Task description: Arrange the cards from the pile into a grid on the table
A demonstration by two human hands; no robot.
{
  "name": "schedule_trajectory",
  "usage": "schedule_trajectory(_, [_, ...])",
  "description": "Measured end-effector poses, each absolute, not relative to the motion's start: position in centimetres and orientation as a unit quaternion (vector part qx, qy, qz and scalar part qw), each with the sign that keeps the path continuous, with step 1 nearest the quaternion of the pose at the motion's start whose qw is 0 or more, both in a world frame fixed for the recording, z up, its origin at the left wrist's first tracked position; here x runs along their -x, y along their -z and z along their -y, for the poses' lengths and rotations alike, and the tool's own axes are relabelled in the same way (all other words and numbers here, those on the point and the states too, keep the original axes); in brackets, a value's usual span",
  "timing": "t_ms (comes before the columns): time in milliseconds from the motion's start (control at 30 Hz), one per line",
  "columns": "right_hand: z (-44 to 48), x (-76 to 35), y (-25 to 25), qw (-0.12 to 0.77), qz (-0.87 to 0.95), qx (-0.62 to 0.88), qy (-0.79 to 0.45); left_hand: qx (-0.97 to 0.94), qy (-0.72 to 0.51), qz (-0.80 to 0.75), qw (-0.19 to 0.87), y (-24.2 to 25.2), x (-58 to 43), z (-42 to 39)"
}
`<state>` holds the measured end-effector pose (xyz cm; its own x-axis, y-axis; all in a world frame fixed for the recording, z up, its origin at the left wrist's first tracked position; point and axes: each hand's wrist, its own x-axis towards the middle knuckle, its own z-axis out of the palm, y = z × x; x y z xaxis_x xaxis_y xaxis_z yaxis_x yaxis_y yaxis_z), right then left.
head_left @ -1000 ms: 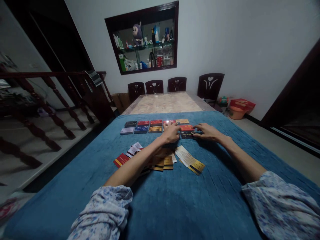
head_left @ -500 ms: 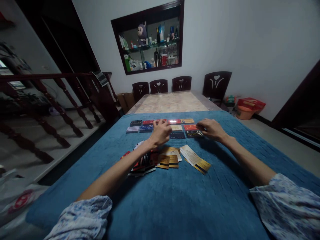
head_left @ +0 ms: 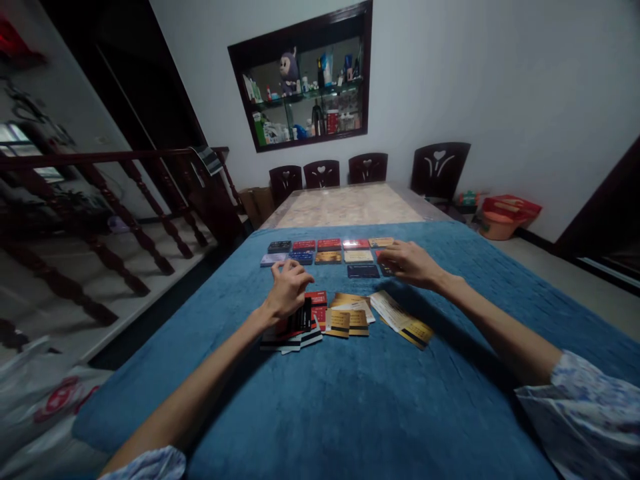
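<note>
My left hand (head_left: 289, 288) is above the left part of a loose pile of cards, its fingers bent and apart with nothing seen in them. Under it lie black-striped cards (head_left: 304, 320), red cards (head_left: 318, 301) and white-edged ones. My right hand (head_left: 415, 263) is at the right end of the laid-out cards, fingertips drawn together over an orange-red card, which it mostly hides along with a dark card below. What the fingertips hold, if anything, is hidden. Just left of them lie a dark blue card (head_left: 363, 271) and a cream card stack (head_left: 358, 256).
More card stacks stand in rows, among them a red stack (head_left: 329, 245) and a gold stack (head_left: 328, 257). Gold cards (head_left: 349, 323) and a fanned white-and-gold group (head_left: 400, 317) lie nearer me on the blue cloth (head_left: 350, 407). Chairs (head_left: 368, 167) stand beyond the table.
My left hand has moved left and nearer me, from the rows to the loose pile, uncovering the gold stack. My right hand has shifted slightly left over the orange-red and dark cards.
</note>
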<state>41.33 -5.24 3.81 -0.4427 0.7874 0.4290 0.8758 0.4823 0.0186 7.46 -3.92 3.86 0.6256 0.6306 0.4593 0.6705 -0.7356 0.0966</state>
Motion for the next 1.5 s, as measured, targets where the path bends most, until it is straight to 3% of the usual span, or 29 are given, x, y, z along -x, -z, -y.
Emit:
schedule_trajectory(667, [6.3,-25.8,-6.0,0.103,0.925,0.364,0.023,0.932,0.132,0.301,-0.150,-1.1,-1.9,3.4])
schedule_trajectory(967, [6.9,-24.3,-5.2,0.037,0.920,0.391,-0.002,0.945,0.091,0.292,-0.115,-1.7,-1.4,3.4])
schedule_trajectory(1500, [6.9,-24.0,-3.7,0.040,0.921,0.387,-0.007,0.935,0.080,0.336,-0.074,-2.4,-1.5,4.6])
